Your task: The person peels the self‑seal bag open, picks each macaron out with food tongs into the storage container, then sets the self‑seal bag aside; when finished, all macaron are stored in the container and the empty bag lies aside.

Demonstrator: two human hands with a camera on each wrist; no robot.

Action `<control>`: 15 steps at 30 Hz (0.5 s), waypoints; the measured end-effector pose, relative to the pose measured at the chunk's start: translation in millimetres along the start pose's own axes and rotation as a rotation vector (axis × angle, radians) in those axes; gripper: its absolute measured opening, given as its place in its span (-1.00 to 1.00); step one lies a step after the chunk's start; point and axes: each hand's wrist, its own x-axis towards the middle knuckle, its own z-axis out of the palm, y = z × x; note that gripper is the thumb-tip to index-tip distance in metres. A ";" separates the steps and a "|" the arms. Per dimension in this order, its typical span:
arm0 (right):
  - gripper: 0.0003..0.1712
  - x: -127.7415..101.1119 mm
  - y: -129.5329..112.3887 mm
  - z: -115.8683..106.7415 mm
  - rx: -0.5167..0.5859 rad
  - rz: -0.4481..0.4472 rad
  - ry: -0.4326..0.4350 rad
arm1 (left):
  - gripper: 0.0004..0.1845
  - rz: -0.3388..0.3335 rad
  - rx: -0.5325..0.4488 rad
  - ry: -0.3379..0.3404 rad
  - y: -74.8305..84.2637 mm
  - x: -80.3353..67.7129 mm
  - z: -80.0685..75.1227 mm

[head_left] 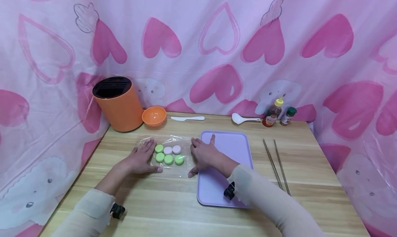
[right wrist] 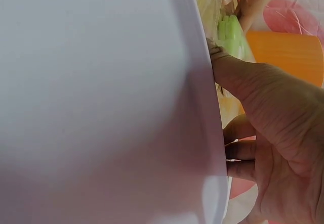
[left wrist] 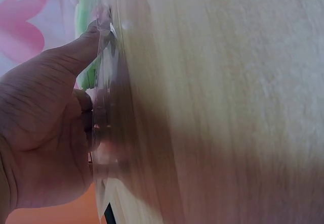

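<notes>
A clear plastic bag (head_left: 172, 139) lies flat on the wooden table, with several green macarons (head_left: 168, 159) and two pale pink macarons (head_left: 168, 150) inside. My left hand (head_left: 143, 158) rests with spread fingers on the bag's left side, its thumb at the lower edge. On the opposite side, my right hand (head_left: 204, 155) touches the bag's right edge with fingers and thumb spread apart. That hand overlaps the left rim of a lilac tray (head_left: 223, 192). In the left wrist view the thumb (left wrist: 81, 52) lies against the clear film.
An orange knife block (head_left: 121, 109) and orange bowl (head_left: 154, 116) stand at back left. Along the back lie a white knife (head_left: 187, 118) and white ladle (head_left: 245, 119), beside a yellow-capped bottle (head_left: 272, 114) and green-capped jar (head_left: 288, 116). Two metal chopsticks (head_left: 273, 164) lie right of the tray.
</notes>
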 end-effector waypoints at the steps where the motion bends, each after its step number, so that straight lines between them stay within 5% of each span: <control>1: 0.59 -0.5 0.4 1.3 0.006 -0.001 -0.001 | 0.41 -0.002 0.000 -0.003 -0.5 0.4 1.6; 15: 0.43 -14.7 22.5 5.0 0.120 -0.124 0.167 | 0.38 -0.013 -0.025 -0.032 2.8 0.2 0.9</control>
